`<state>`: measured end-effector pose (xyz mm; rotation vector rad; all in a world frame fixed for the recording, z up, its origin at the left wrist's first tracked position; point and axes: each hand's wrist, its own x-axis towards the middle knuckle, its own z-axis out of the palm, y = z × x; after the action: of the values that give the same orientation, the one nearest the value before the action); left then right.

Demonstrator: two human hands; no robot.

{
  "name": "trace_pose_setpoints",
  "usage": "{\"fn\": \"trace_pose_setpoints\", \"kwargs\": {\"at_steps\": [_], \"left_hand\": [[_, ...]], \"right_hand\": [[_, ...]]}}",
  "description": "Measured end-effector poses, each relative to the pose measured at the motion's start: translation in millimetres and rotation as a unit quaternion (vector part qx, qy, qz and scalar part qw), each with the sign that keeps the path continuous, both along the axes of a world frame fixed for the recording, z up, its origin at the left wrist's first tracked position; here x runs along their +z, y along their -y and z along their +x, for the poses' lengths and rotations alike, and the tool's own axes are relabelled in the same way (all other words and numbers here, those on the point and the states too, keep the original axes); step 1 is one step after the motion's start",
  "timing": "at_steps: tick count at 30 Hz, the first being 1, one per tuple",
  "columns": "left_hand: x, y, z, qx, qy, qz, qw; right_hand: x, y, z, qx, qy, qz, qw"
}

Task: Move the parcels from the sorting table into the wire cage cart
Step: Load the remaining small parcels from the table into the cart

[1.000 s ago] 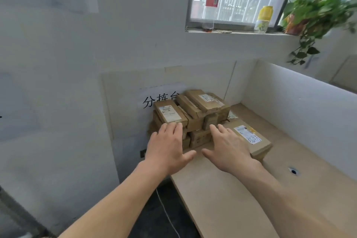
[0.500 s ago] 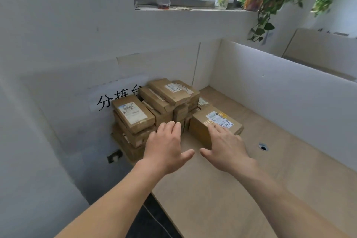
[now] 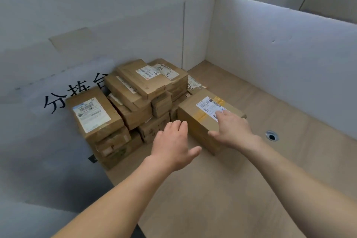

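1. The right grip (image 3: pixel 232 130) is laid flat on top of the front parcel (image 3: pixel 193 121). Its fingers are spread, and the fingertips are placed on the edge of the white label (image 3: pixel 208 104). Nothing is pinched.
2. The left grip (image 3: pixel 172 146) is opened wide with the thumb out. It is held just beside the parcel's near side. Whether it is touching cannot be told.
3. The front parcel is a brown cardboard box shut with yellow tape. It is likely stiff, with hard corners, and not slippery. Its weight cannot be seen, so it is best treated as heavy at first.
4. It is best held with one grip on each side, low down, so that it is not tipped. The label should not be pulled.
5. The parcel is set on the surface (image 3: pixel 212 189), right next to the pile of parcels (image 3: pixel 135 91) in the corner.
6. The pile is stacked crookedly, so boxes could be knocked over if the front one is dragged.
7. The wire cage cart is not seen.
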<state>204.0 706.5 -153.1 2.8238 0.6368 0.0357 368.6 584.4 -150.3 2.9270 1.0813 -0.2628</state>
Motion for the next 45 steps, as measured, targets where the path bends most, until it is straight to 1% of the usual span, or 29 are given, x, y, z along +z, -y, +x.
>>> {"fn": "trace_pose_setpoints", "kwargs": {"at_steps": [7, 9, 12, 16, 20, 23, 26, 32, 37, 39, 42, 45], "left_hand": [[-30.9, -2.4, 49.4, 0.024, -0.046, -0.055, 0.997], [-37.3, -2.5, 56.9, 0.034, -0.054, -0.071, 0.995], [-46.3, -3.8, 63.4, 0.055, -0.056, -0.11, 0.991], [-54.7, -3.2, 60.0, 0.1, -0.044, -0.176, 0.978], [-64.1, 7.3, 40.5, 0.135, -0.016, -0.23, 0.964], [-73.4, 17.7, 11.8, 0.149, -0.003, -0.26, 0.954], [-80.1, 28.6, -25.3, 0.156, 0.009, -0.285, 0.946], [-80.2, 47.8, -120.3, 0.175, 0.065, -0.364, 0.913], [-76.9, 58.4, -196.2, 0.219, 0.064, -0.394, 0.89], [-72.9, 61.0, -220.1, 0.238, 0.067, -0.401, 0.882], [-65.1, 64.0, -249.8, 0.256, 0.086, -0.395, 0.878], [-54.9, 68.0, -274.8, 0.267, 0.111, -0.378, 0.88]], "right_hand": [[-38.4, -18.2, 92.6, -0.015, -0.023, -0.008, 1.0], [-45.6, -22.9, 109.1, -0.017, -0.056, -0.009, 0.998], [-50.3, -25.9, 122.5, -0.023, -0.144, 0.004, 0.989], [-51.9, -22.2, 113.4, -0.032, -0.189, 0.008, 0.982], [-60.1, -12.8, 72.5, -0.021, -0.206, 0.001, 0.978], [-65.0, -1.0, 33.1, -0.034, -0.217, 0.017, 0.976], [-66.4, 13.8, -10.7, -0.051, -0.229, 0.034, 0.972], [-70.8, 40.0, -110.7, -0.057, -0.241, 0.045, 0.968], [-72.8, 54.2, -193.3, -0.061, -0.265, 0.062, 0.96], [-73.3, 54.8, -220.4, -0.062, -0.281, 0.091, 0.953], [-71.2, 57.0, -252.5, -0.086, -0.322, 0.156, 0.93], [-70.0, 59.7, -276.3, -0.087, -0.323, 0.188, 0.924]]}}
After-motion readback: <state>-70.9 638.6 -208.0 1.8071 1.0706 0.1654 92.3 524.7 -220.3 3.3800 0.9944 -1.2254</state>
